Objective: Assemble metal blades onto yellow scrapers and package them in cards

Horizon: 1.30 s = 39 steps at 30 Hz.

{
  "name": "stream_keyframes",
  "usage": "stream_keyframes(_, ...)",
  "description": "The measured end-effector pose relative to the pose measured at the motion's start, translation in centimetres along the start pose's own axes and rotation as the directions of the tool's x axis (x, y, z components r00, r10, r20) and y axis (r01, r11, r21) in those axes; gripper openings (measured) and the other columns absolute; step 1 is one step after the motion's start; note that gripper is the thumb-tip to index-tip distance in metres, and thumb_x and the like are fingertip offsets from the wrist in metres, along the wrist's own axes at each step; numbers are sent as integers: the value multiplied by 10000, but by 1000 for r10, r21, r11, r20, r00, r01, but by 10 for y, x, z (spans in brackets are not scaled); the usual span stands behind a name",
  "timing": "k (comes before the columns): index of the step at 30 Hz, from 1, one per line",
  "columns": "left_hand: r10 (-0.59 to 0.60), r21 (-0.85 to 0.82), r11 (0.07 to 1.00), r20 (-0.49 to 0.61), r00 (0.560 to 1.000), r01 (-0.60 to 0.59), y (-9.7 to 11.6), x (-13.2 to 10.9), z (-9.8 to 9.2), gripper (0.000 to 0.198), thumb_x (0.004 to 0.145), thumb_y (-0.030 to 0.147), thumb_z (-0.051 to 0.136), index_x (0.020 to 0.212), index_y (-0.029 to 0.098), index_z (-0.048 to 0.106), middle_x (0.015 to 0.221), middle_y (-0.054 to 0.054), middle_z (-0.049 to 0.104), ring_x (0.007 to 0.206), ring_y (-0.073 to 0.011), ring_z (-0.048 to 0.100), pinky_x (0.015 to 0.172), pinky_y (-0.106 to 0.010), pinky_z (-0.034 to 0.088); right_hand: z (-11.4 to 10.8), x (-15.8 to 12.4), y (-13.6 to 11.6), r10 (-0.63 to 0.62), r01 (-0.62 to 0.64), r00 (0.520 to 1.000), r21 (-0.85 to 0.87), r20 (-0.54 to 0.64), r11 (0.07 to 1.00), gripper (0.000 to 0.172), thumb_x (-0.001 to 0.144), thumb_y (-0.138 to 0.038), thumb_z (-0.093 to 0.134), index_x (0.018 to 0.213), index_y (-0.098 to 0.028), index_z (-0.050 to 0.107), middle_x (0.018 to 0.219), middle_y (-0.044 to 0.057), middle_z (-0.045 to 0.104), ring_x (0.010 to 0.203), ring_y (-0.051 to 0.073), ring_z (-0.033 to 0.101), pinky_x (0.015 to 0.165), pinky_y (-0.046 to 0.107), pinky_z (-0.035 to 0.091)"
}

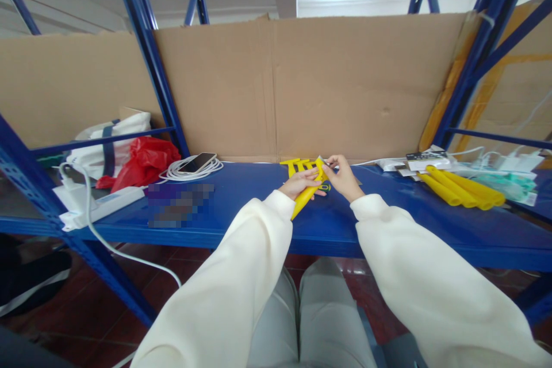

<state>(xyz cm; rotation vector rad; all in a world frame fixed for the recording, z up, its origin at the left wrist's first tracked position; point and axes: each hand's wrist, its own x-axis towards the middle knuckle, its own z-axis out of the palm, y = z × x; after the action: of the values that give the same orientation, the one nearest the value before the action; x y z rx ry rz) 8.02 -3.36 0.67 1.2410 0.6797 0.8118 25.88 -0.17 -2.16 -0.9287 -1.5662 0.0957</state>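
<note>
A yellow tube point(304, 200) with a narrower yellow top slants up from the lower left, held in my left hand point(298, 183), whose fingers are wrapped round it. My right hand point(344, 178) pinches at the tube's top end, where a small greyish piece shows; that piece is too small to name. Just behind my left hand, several yellow pieces point(291, 168) lie in a row on the blue shelf point(245, 195). A small dark and yellow-green object point(325, 187) sits beneath my hands, partly hidden.
Yellow tubes point(463, 187) lie at the right beside small boxes point(426, 160). On the left are a phone point(202, 162) on a coiled white cable, a red bag point(144, 161) and a white power strip point(103, 205). Cardboard point(345, 86) stands along the back between blue posts.
</note>
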Motion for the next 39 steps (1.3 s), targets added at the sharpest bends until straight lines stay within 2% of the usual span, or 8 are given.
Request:
stream_keyframes(4, -4, 9, 1000, -11, 1000, 4, 0, 0, 0, 844, 798, -19, 689, 1562, 264, 469, 1511, -190, 567, 700, -203, 780, 376, -173, 465, 1, -1, 10, 30, -31, 999, -75, -20, 997, 341, 834, -564, 667, 956, -254, 594, 1025, 92, 666, 1008, 264, 610, 990, 464, 486)
stream_keyframes(10, 7, 23, 1000, -14, 1000, -6, 1, -2, 2, 851, 807, -18, 679, 1572, 279, 453, 1541, -183, 541, 662, -180, 767, 367, -176, 458, 5, 0, 18, 124, -119, 987, -54, 100, 991, 421, 874, -627, 599, 1065, -252, 609, 1171, 121, 676, 1173, 293, 611, 1083, 532, 450)
stream_keyframes(20, 10, 53, 999, 21, 1000, -11, -3, -1, -1, 791, 818, -1, 678, 1535, 283, 507, 1463, -158, 624, 623, -154, 752, 379, -160, 456, -1, 3, 10, 84, -125, 971, 175, 225, 977, 482, 797, -692, 675, 954, -239, 623, 980, 88, 732, 944, 241, 686, 900, 438, 561)
stream_keyframes(24, 4, 19, 1000, 6, 1000, -4, -2, -1, 0, 796, 823, -4, 679, 1541, 287, 498, 1466, -162, 618, 658, -167, 762, 379, -160, 443, 0, 0, 10, 84, -101, 976, 77, 199, 992, 467, 835, -692, 625, 971, -246, 640, 1006, 87, 733, 952, 248, 674, 945, 455, 539)
stream_keyframes(28, 17, -25, 1000, -20, 1000, -17, 0, -2, 1, 812, 831, -4, 662, 1572, 255, 451, 1466, -190, 609, 672, -173, 764, 386, -168, 454, -4, 0, 7, 32, -28, 996, -46, 80, 999, 402, 941, -622, 507, 1021, -258, 660, 1083, 100, 732, 1039, 263, 656, 999, 459, 508)
stream_keyframes(32, 33, -41, 998, -116, 993, -38, 3, -4, 3, 766, 848, -13, 604, 1565, 214, 454, 1442, -183, 633, 663, -155, 758, 378, -155, 442, -16, 6, 4, -31, 29, 999, -183, -10, 983, 257, 915, -484, 579, 887, -244, 669, 970, 109, 734, 960, 282, 660, 958, 475, 511)
stream_keyframes(36, 41, -89, 994, -233, 972, -63, 6, -3, 1, 744, 833, -2, 639, 1535, 192, 489, 1409, -183, 656, 730, -185, 780, 382, -142, 445, -26, 7, 6, -40, 85, 985, -276, 167, 957, 158, 849, -325, 657, 709, -252, 660, 794, 71, 716, 841, 272, 656, 895, 471, 524)
stream_keyframes(39, 35, -124, 989, -314, 949, -78, 6, -2, 0, 770, 797, 20, 704, 1520, 200, 510, 1422, -190, 642, 746, -201, 788, 379, -141, 455, -25, 3, 11, 62, 61, 920, -299, 388, 952, 137, 794, -292, 740, 677, -257, 677, 762, 50, 722, 796, 269, 670, 843, 456, 544)
